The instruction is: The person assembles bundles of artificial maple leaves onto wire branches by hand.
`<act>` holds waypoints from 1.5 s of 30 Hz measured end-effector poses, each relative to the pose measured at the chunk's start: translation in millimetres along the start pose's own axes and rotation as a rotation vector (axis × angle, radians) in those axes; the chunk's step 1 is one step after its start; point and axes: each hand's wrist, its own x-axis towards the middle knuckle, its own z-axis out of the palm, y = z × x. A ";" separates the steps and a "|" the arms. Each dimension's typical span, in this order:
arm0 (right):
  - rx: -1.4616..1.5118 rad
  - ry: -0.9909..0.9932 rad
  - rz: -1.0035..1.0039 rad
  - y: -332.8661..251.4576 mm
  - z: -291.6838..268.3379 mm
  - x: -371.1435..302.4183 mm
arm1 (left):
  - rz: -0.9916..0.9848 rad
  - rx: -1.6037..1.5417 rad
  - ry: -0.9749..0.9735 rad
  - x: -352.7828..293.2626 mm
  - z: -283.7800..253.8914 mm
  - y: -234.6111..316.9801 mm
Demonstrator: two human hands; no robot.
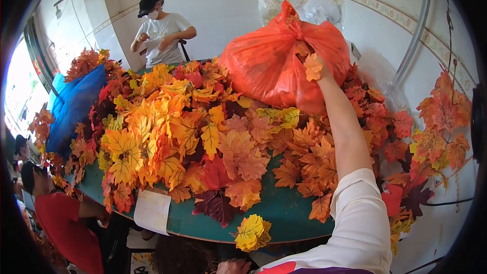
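My right arm stretches across the table to a knotted red plastic bag (248, 66) stuffed full. At the bag's front, my right hand (323, 71) has an orange artificial maple leaf (313, 67) at its fingers, which are mostly hidden behind the leaf and the bag. Below the table's near edge, my left hand (234, 266) shows only in part, cut off by the picture's edge; its grip is not clear. A small stack of yellow leaves (252, 232) lies at the near edge, closest to that hand.
Heaps of yellow-orange leaves (167, 122) and rust-orange leaves (312, 160) cover much of the green table (289, 226). A pale sheet (152, 211) hangs over its edge. A blue bag (78, 106) stands left. One person (165, 33) sits opposite; another in red (63, 223) is at lower left.
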 end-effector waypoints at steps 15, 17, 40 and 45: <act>0.939 -0.015 0.879 53.9 -30.4 -22.1 | 0.104 0.045 0.084 -1.0 9.7 -4.3; 0.961 0.003 0.839 40.5 -37.7 -17.8 | 0.116 0.034 0.085 1.3 14.8 -8.1; 0.819 -0.100 0.518 25.9 -112.2 -5.3 | 0.093 0.004 -0.049 -17.0 22.0 1.2; 0.958 0.230 0.687 57.6 -122.7 -19.0 | 0.073 -0.010 -0.011 -22.3 12.4 7.8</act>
